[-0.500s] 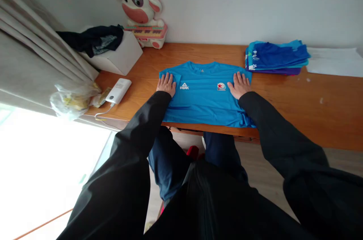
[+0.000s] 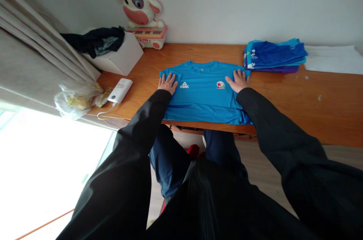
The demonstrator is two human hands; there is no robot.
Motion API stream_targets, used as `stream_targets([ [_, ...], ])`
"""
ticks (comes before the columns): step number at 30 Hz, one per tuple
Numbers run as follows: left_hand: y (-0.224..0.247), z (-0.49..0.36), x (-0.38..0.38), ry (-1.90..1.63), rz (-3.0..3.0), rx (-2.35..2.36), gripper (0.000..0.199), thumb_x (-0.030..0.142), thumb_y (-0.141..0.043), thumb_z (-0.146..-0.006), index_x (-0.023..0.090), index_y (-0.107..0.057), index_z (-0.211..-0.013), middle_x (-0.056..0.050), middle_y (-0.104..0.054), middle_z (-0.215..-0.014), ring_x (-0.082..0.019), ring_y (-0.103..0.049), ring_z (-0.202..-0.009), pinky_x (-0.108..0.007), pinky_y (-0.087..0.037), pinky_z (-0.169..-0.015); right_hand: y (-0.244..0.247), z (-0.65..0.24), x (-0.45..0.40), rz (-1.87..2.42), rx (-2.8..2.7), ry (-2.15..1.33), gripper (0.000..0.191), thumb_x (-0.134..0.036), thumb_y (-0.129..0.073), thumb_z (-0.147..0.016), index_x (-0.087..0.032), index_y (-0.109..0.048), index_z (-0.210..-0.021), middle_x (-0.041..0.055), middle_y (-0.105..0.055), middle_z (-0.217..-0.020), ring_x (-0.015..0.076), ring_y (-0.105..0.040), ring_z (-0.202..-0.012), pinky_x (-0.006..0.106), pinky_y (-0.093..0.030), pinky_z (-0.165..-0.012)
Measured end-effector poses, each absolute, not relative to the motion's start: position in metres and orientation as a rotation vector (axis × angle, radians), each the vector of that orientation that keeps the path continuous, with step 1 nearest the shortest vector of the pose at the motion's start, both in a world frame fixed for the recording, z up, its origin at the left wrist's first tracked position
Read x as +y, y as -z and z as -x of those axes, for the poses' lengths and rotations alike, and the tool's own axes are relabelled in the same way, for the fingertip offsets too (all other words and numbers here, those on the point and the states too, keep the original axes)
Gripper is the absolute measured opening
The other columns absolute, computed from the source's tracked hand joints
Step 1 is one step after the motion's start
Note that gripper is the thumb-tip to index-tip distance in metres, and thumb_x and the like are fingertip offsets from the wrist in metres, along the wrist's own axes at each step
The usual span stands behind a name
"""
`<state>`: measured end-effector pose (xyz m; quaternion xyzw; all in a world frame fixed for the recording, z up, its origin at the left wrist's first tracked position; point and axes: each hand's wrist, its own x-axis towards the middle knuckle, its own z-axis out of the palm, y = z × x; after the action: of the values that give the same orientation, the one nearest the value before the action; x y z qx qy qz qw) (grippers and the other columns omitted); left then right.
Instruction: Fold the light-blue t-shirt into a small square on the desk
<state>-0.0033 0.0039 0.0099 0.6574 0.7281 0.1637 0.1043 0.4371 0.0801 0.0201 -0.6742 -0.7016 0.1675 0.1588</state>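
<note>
A blue T-shirt lies front up on the wooden table, its collar towards the wall and its lower part gathered near the table's front edge. White lettering and a small round badge show on its chest. My left hand rests on the shirt's left shoulder area with fingers spread. On the opposite side, my right hand lies over the sleeve area, thumb stretched towards the badge. Both hands are open and grip nothing.
Folded shirts are stacked at the back right beside a white sheet. On the left are a cow-shaped toy keyboard, a white box with dark cloth, a cabled power bank and a plastic bag.
My right hand has shifted slightly left and away from me on the shirt, its fingers more spread. My left hand stays at almost the same place. The camera view has moved a little.
</note>
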Motion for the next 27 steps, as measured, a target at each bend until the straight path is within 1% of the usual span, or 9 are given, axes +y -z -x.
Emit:
stream_targets([
  [3,-0.021,0.023,-0.006,-0.738,-1.842,2.130,0.067,0.049,-0.045,-0.113,0.022,-0.053,-0.173,-0.012,-0.045,-0.184,-0.036,-0.031,-0.176,-0.061,-0.030,-0.142,-0.036,-0.471,0.070,1.689,-1.853,-0.547,0.084,-0.076,-0.035,-0.110,-0.020,-0.058,-0.168,0.0175,-0.051,-0.177,0.0376,-0.046,-0.166,0.064,-0.039,-0.137],
  [5,-0.027,0.038,-0.031,-0.945,-1.918,2.032,0.064,0.054,-0.049,-0.110,0.018,-0.064,-0.161,-0.016,-0.063,-0.168,-0.031,-0.053,-0.164,-0.050,-0.043,-0.136,-0.045,-0.502,0.041,1.449,-1.846,-0.638,0.079,-0.076,-0.052,-0.105,-0.018,-0.067,-0.157,0.0191,-0.071,-0.154,0.0376,-0.069,-0.144,0.058,-0.055,-0.125],
  [7,-0.029,0.051,-0.069,-1.015,-1.983,1.905,0.059,0.060,-0.056,-0.106,0.019,-0.074,-0.145,-0.015,-0.077,-0.148,-0.029,-0.071,-0.142,-0.044,-0.055,-0.125,-0.051,-0.532,-0.002,1.410,-1.903,-0.725,0.067,-0.072,-0.063,-0.101,-0.022,-0.076,-0.144,0.0157,-0.082,-0.130,0.0379,-0.079,-0.120,0.060,-0.063,-0.114],
  [9,-0.026,0.057,-0.111,-1.037,-2.016,1.845,0.050,0.058,-0.060,-0.103,0.023,-0.078,-0.135,-0.012,-0.081,-0.138,-0.028,-0.075,-0.135,-0.042,-0.059,-0.120,-0.055,-0.552,-0.050,1.414,-2.060,-0.699,0.054,-0.068,-0.068,-0.101,-0.031,-0.081,-0.138,0.0099,-0.082,-0.127,0.0375,-0.080,-0.112,0.063,-0.064,-0.111],
  [14,-0.013,0.052,-0.180,-0.893,-2.115,1.856,0.054,0.053,-0.062,-0.099,0.028,-0.073,-0.145,-0.011,-0.073,-0.155,-0.031,-0.068,-0.148,-0.049,-0.054,-0.129,-0.054,-0.555,-0.121,1.347,-2.446,-0.450,0.063,-0.068,-0.069,-0.099,-0.042,-0.072,-0.156,0.0047,-0.070,-0.157,0.0416,-0.066,-0.145,0.063,-0.053,-0.129],
  [17,-0.010,0.046,-0.193,-0.859,-2.111,1.921,0.059,0.048,-0.063,-0.097,0.027,-0.067,-0.152,-0.012,-0.069,-0.161,-0.031,-0.065,-0.152,-0.049,-0.055,-0.129,-0.041,-0.542,-0.123,1.384,-2.495,-0.320,0.064,-0.068,-0.067,-0.100,-0.036,-0.076,-0.154,0.0112,-0.075,-0.145,0.0441,-0.070,-0.136,0.066,-0.056,-0.123],
  [21,-0.014,0.038,-0.202,-0.880,-2.062,2.019,0.036,0.030,-0.063,-0.091,0.027,-0.076,-0.124,-0.011,-0.079,-0.142,-0.029,-0.073,-0.139,-0.047,-0.060,-0.123,-0.018,-0.530,-0.114,1.436,-2.347,-0.303,0.045,-0.062,-0.056,-0.106,-0.036,-0.090,-0.122,0.0122,-0.080,-0.119,0.0408,-0.077,-0.119,0.062,-0.062,-0.114],
  [24,-0.016,0.035,-0.208,-0.821,-2.051,2.033,0.028,0.020,-0.060,-0.084,0.030,-0.078,-0.103,-0.008,-0.083,-0.130,-0.029,-0.077,-0.129,-0.049,-0.062,-0.121,-0.012,-0.529,-0.111,1.473,-2.176,-0.391,0.043,-0.059,-0.051,-0.107,-0.039,-0.089,-0.113,0.0100,-0.081,-0.117,0.0386,-0.078,-0.119,0.060,-0.065,-0.111],
  [27,-0.015,0.037,-0.213,-0.802,-2.107,1.980,0.033,0.015,-0.056,-0.082,0.031,-0.079,-0.100,-0.005,-0.083,-0.134,-0.028,-0.076,-0.133,-0.049,-0.060,-0.124,-0.014,-0.533,-0.113,1.536,-2.025,-0.514,0.042,-0.058,-0.051,-0.107,-0.038,-0.086,-0.116,0.0093,-0.083,-0.121,0.0374,-0.079,-0.122,0.056,-0.066,-0.109],
])
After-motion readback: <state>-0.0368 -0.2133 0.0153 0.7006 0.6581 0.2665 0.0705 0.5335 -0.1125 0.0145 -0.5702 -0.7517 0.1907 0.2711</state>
